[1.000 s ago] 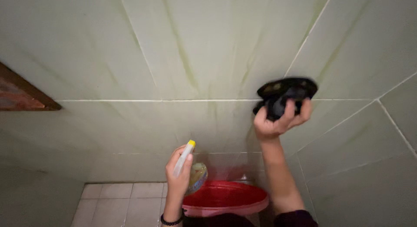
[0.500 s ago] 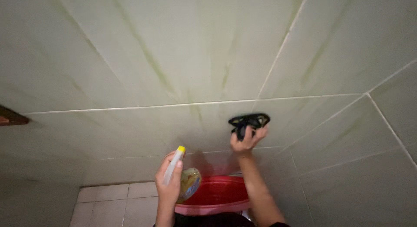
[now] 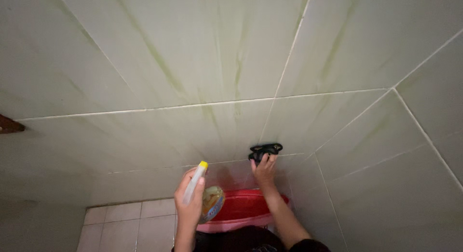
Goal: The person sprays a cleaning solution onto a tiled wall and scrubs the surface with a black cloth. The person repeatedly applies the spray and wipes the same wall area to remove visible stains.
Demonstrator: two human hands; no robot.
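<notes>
Red basin (image 3: 251, 204) below, on pale floor tiles (image 3: 125, 223); nothing blocking wall tiles (image 3: 193, 64). Left hand (image 3: 189, 204) clenched round spray bottle (image 3: 195, 184), long axis upright, yellow cap uppermost. Right hand (image 3: 264, 169) pressing black cloth (image 3: 265, 149) on wall, gripped.

My right grip (image 3: 264, 169) presses a black cloth (image 3: 265, 150), soft and matt, crumpled against the wall tiles (image 3: 193, 68): smooth glazed ceramic, pale green with streaky veins and a faint sheen, split by matt white grout. In my left grip (image 3: 189, 204) is a spray bottle (image 3: 195, 183), smooth white plastic with a yellow cap. Below sits a red basin (image 3: 241, 208), glossy plastic. The floor tiles (image 3: 125, 223) look pale and smooth.
</notes>
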